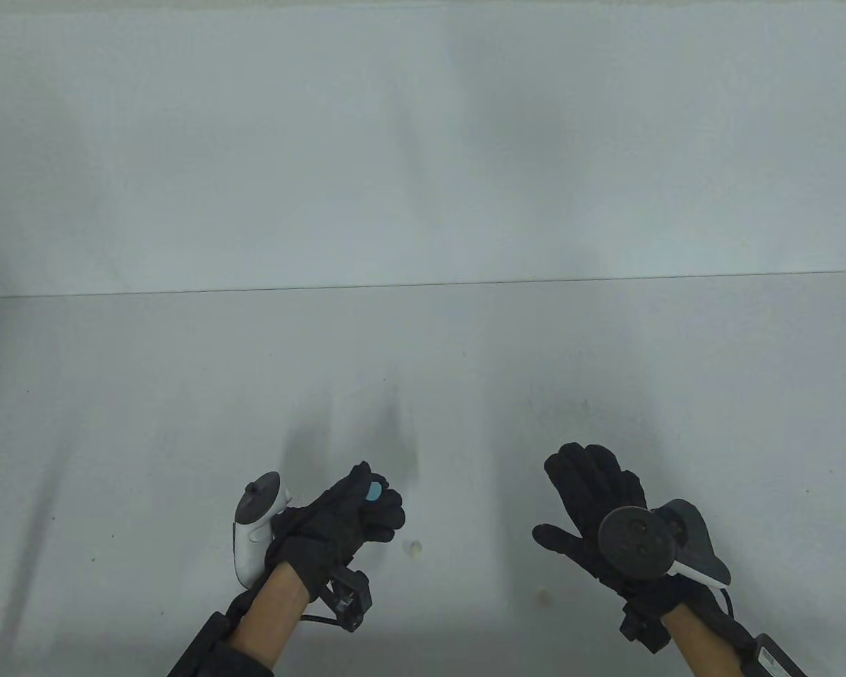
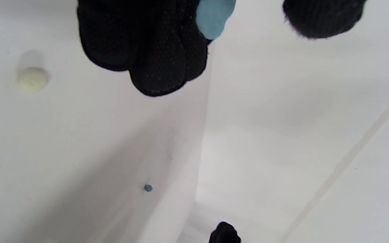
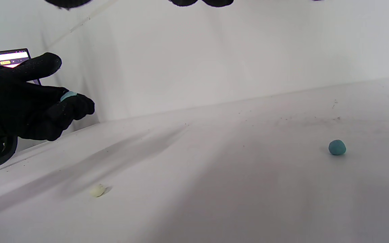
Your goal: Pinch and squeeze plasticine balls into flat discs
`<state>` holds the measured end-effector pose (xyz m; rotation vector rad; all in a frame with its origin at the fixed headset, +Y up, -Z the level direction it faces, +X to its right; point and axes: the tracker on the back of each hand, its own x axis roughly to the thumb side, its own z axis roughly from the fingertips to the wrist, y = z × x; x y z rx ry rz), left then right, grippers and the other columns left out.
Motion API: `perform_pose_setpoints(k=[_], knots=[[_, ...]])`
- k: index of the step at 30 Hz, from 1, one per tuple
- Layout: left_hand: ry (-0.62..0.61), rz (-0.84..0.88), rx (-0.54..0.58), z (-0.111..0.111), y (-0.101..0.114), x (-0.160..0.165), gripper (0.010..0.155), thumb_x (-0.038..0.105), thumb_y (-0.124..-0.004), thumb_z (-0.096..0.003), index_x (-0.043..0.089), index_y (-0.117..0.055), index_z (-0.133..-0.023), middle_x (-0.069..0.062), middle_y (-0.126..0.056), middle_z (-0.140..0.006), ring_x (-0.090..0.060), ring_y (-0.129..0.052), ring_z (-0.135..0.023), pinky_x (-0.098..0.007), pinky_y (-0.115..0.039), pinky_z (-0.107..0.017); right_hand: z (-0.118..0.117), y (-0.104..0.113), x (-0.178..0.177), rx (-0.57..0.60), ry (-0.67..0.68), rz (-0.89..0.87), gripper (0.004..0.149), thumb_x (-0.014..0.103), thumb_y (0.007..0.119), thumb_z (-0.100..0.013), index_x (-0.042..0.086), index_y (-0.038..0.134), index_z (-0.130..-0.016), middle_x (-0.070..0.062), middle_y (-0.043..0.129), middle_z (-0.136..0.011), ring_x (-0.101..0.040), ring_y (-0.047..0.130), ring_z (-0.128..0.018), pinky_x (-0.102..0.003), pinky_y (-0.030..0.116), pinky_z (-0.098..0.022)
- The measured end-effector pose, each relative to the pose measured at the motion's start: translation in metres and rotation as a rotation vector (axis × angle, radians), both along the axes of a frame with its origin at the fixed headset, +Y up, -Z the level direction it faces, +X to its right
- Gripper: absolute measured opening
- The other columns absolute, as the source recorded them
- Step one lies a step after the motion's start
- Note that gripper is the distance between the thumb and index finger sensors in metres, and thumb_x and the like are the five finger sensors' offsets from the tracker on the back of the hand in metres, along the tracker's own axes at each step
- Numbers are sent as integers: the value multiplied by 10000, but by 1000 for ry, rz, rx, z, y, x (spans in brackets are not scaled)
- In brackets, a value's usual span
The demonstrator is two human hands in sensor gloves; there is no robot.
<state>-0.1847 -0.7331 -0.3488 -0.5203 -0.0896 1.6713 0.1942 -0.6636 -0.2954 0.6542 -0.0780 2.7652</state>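
My left hand (image 1: 379, 502) holds a flattened light blue plasticine piece (image 1: 374, 491) on its curled fingers (image 2: 154, 50), above the table. The thumb (image 3: 42, 65) stands raised a little off the piece (image 3: 68, 96), which also shows in the left wrist view (image 2: 213, 17). My right hand (image 1: 585, 486) is open and empty, fingers spread, palm down over the table. A pale yellow ball (image 1: 414, 548) lies on the table between the hands and shows in both wrist views (image 2: 32, 79) (image 3: 97, 190). A teal ball (image 3: 337, 147) lies on the table near my right hand; the table view hides it.
The white table (image 1: 423, 367) ends at a white back wall (image 1: 423, 141). A laptop screen (image 3: 5, 57) shows behind my left hand at the far left of the right wrist view. Small dark specks mark the table middle.
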Motion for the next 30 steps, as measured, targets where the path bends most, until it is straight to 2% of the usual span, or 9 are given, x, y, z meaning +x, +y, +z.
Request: perform_pose_setpoints(k=[6, 14, 17, 18, 19, 22, 24, 28, 30], knots=[[61, -144, 14, -1, 3, -5, 469, 404, -731, -544, 89, -762, -890, -80, -933, -748, -219, -1050, -566, -419, -867, -532, 0, 0, 0, 1, 2, 1, 839, 660, 510, -553, 116, 333, -1165, -194, 320, -1229, -542, 351, -1099, -757, 453, -693], [75, -161, 30, -1, 7, -4, 390, 389, -771, -515, 126, -860, -788, -31, -1020, -605, -145, -1117, -422, -346, -944, -450, 0, 0, 0, 1, 5, 0, 840, 661, 510, -552, 115, 334, -1165, -194, 318, -1230, -543, 350, -1099, -758, 452, -693], [44, -115, 25, -2, 3, -3, 470, 438, -699, -541, 111, -790, -866, -71, -965, -739, -215, -1076, -562, -394, -882, -528, 0, -1, 0, 0, 5, 1, 839, 661, 510, -552, 115, 333, -1166, -194, 318, -1230, -540, 352, -1099, -757, 451, -694], [-4, -53, 10, -1, 1, -2, 684, 542, -649, -530, 22, -706, -971, -170, -897, -849, -293, -1028, -659, -438, -834, -569, 0, 0, 0, 2, 4, 0, 839, 661, 510, -552, 116, 334, -1165, -194, 319, -1230, -542, 350, -1099, -757, 453, -693], [-29, -12, -5, 0, -1, -2, 787, 602, -606, -531, -6, -632, -1029, -214, -821, -934, -348, -965, -752, -472, -781, -617, 0, 0, 0, 4, 4, -1, 839, 661, 509, -552, 116, 334, -1165, -194, 319, -1229, -543, 350, -1100, -757, 453, -692], [-28, 5, -17, 1, -4, 0, 868, 635, -578, -529, -34, -544, -1081, -254, -730, -1018, -412, -880, -859, -508, -736, -653, 0, 0, 0, 2, 5, -1, 839, 661, 509, -552, 115, 334, -1165, -192, 319, -1230, -543, 347, -1100, -757, 451, -693], [-1, -39, -3, 1, -3, -1, 805, 611, -586, -538, -10, -604, -1051, -213, -798, -971, -369, -934, -813, -478, -776, -627, 0, 0, 0, 4, 3, 0, 839, 661, 509, -552, 116, 335, -1165, -193, 319, -1230, -543, 350, -1099, -757, 453, -693], [37, -93, -9, 0, -1, -3, 506, 445, -640, -572, 77, -804, -878, -93, -982, -742, -248, -1076, -587, -408, -868, -518, 0, 0, 0, 2, 4, -2, 839, 661, 508, -552, 115, 335, -1165, -194, 319, -1230, -542, 349, -1099, -757, 451, -693], [46, -118, 6, -1, 0, -4, 470, 405, -652, -567, 73, -823, -852, -81, -1002, -705, -222, -1096, -549, -382, -889, -501, 0, 0, 0, 3, 4, 1, 838, 662, 507, -552, 117, 335, -1165, -193, 320, -1230, -542, 354, -1098, -757, 453, -693]])
